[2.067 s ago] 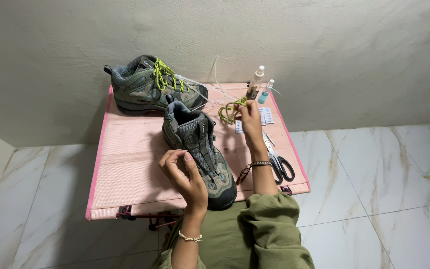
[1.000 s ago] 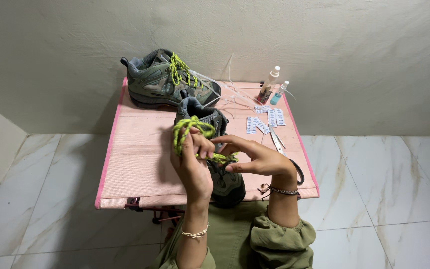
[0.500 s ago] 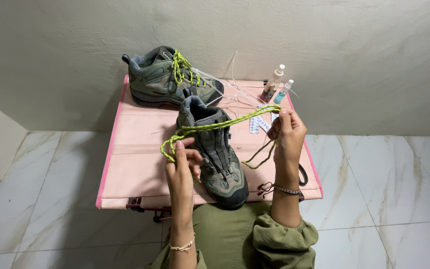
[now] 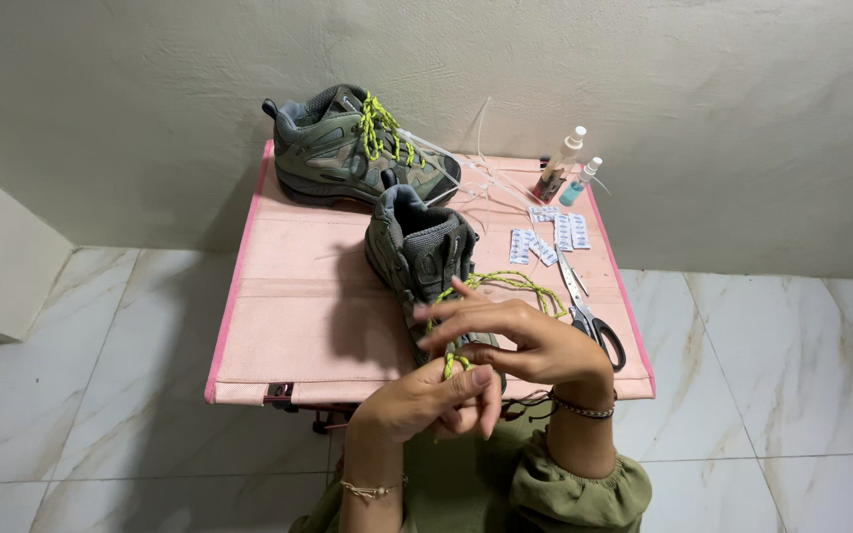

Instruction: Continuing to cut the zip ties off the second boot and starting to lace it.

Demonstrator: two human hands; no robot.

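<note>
Shoes (image 4: 417,247): two; lace (image 4: 505,286): one

Scissors (image 4: 584,314), two bottles (image 4: 569,168), perhaps blister packs (image 4: 548,238).

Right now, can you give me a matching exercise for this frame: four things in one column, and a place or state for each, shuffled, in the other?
Things:
1. laced shoe
2. unlaced shoe
3. scissors
4. green lace

Places or states:
A. flat near the table's right edge
B. pinched by the left hand, under the right hand
C. at the back, by the wall
D. mid-table, heel toward the wall

Pairs: 1-C, 2-D, 3-A, 4-B
</note>
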